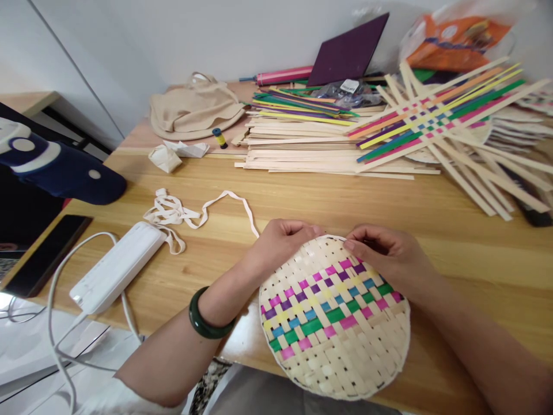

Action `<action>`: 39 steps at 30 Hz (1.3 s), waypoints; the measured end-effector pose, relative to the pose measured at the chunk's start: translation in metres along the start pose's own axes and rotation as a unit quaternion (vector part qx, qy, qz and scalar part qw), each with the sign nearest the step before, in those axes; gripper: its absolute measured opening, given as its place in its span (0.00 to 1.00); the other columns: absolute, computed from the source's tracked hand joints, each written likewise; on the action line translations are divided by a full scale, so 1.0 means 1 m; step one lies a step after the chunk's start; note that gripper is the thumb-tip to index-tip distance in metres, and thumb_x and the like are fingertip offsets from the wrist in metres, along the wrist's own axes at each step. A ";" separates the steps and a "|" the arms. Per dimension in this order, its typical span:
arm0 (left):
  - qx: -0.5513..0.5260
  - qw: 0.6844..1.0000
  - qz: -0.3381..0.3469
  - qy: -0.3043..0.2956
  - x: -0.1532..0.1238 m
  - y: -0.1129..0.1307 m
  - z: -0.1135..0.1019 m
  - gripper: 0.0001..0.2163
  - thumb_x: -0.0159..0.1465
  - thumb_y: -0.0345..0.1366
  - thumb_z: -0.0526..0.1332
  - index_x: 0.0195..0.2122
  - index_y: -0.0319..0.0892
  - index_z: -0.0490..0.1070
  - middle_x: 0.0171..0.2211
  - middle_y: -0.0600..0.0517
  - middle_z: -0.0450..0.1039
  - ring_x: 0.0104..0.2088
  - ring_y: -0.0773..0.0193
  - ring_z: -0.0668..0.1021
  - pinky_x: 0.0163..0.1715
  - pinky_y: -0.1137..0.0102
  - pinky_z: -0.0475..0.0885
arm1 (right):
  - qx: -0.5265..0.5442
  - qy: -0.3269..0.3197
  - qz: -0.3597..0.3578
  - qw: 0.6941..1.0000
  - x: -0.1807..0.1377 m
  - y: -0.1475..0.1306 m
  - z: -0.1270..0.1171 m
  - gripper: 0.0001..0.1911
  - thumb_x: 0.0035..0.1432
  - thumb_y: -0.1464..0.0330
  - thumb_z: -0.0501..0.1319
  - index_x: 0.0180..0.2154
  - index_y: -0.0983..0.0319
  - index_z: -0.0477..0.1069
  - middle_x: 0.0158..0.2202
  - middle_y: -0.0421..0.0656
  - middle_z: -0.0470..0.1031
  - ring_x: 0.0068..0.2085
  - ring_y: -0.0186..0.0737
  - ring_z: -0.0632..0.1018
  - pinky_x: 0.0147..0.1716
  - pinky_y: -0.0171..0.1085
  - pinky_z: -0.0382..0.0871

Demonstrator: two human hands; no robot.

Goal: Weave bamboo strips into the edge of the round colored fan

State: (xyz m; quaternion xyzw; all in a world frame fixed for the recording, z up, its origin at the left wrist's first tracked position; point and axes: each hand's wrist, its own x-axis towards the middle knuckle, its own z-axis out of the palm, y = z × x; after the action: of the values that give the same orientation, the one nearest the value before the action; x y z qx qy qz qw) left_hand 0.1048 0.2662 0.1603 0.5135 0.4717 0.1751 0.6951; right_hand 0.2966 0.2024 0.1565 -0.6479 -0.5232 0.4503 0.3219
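A round woven mat [334, 320] of pale strips with a diagonal band of pink, purple, blue, green and yellow lies at the table's near edge. My left hand [280, 242] grips its far left rim, fingers curled over the edge. At the top rim, my right hand [389, 253] pinches the weave with fingers pressed together. A dark green bangle [205, 323] circles my left wrist.
On the wooden table [475, 248]: stacked pale and coloured strips [311, 138], a half-woven lattice [436, 121], a white power strip [114, 268] with cable, white ribbon [190, 213], a beige cloth bag [194, 109], crumpled paper, a thread spool [219, 137], a purple board, a pink pump.
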 end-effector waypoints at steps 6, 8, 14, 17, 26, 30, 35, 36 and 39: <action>0.003 1.000 0.015 -0.009 0.003 -0.002 -0.001 0.12 0.54 0.45 0.66 0.29 0.39 0.76 0.26 0.53 0.74 0.24 0.72 0.71 0.24 0.77 0.65 | 0.002 0.001 0.003 1.000 0.000 -0.001 0.000 0.15 0.54 0.56 0.60 0.26 0.60 0.70 0.23 0.40 0.68 0.25 0.34 0.68 0.21 0.33 0.60; 0.000 1.000 0.017 -0.012 0.004 -0.003 -0.001 0.11 0.54 0.44 0.66 0.29 0.39 0.76 0.26 0.53 0.73 0.24 0.72 0.71 0.24 0.77 0.65 | 0.004 0.000 0.003 1.000 -0.001 -0.001 0.000 0.14 0.54 0.56 0.60 0.26 0.60 0.70 0.23 0.40 0.68 0.25 0.34 0.67 0.21 0.33 0.60; -0.009 0.999 -0.011 -0.031 0.003 -0.001 -0.004 0.10 0.54 0.42 0.66 0.29 0.39 0.76 0.25 0.53 0.73 0.23 0.72 0.70 0.22 0.76 0.64 | 0.004 -0.004 -0.006 1.000 -0.001 0.000 0.000 0.15 0.54 0.55 0.61 0.26 0.60 0.71 0.24 0.40 0.68 0.25 0.34 0.68 0.22 0.33 0.60; -0.023 0.999 -0.023 -0.036 0.003 0.000 -0.004 0.11 0.53 0.42 0.66 0.28 0.38 0.75 0.24 0.54 0.72 0.22 0.73 0.70 0.22 0.77 0.63 | 0.001 -0.007 -0.010 1.000 -0.001 0.001 0.000 0.16 0.54 0.55 0.60 0.27 0.61 0.71 0.24 0.39 0.68 0.25 0.33 0.67 0.22 0.33 0.60; -0.008 0.999 -0.021 -0.026 0.004 -0.001 -0.003 0.10 0.53 0.40 0.66 0.28 0.38 0.75 0.23 0.54 0.71 0.20 0.74 0.68 0.20 0.78 0.62 | 0.014 -0.013 -0.014 1.000 -0.001 0.001 0.000 0.17 0.53 0.54 0.61 0.27 0.62 0.71 0.24 0.39 0.68 0.25 0.32 0.67 0.22 0.31 0.60; -0.003 0.999 -0.022 -0.023 0.003 -0.001 -0.004 0.10 0.53 0.41 0.66 0.29 0.38 0.76 0.24 0.54 0.72 0.21 0.74 0.69 0.21 0.78 0.62 | 0.059 0.003 0.022 0.998 0.001 0.004 -0.005 0.15 0.54 0.54 0.60 0.31 0.60 0.72 0.26 0.39 0.69 0.26 0.32 0.68 0.22 0.30 0.61; -0.022 0.999 -0.032 -0.023 0.002 -0.001 -0.003 0.10 0.53 0.40 0.67 0.29 0.38 0.76 0.24 0.53 0.73 0.22 0.73 0.71 0.22 0.78 0.64 | 0.110 0.059 0.039 0.991 0.007 0.012 -0.010 0.14 0.55 0.57 0.62 0.39 0.57 0.75 0.28 0.39 0.71 0.29 0.33 0.71 0.27 0.31 0.66; -0.026 0.999 -0.033 -0.024 0.002 -0.001 -0.002 0.10 0.52 0.40 0.67 0.28 0.38 0.76 0.24 0.54 0.73 0.22 0.74 0.71 0.22 0.78 0.64 | 0.120 0.054 0.033 0.991 0.008 0.013 -0.011 0.15 0.54 0.56 0.63 0.40 0.57 0.76 0.28 0.39 0.71 0.29 0.33 0.71 0.27 0.31 0.66; -0.035 0.998 -0.035 -0.032 0.002 0.000 0.000 0.10 0.52 0.40 0.68 0.28 0.38 0.76 0.23 0.54 0.73 0.22 0.74 0.71 0.23 0.78 0.64 | 0.147 0.014 0.036 0.988 0.009 0.014 -0.011 0.18 0.54 0.57 0.63 0.45 0.57 0.74 0.28 0.38 0.71 0.26 0.30 0.70 0.24 0.30 0.65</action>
State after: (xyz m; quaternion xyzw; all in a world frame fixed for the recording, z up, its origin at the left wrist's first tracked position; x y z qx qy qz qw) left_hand 0.1053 0.2675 0.1596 0.4775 0.4606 0.1510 0.7328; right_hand 0.3129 0.2084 0.1457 -0.6179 -0.4232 0.5248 0.4045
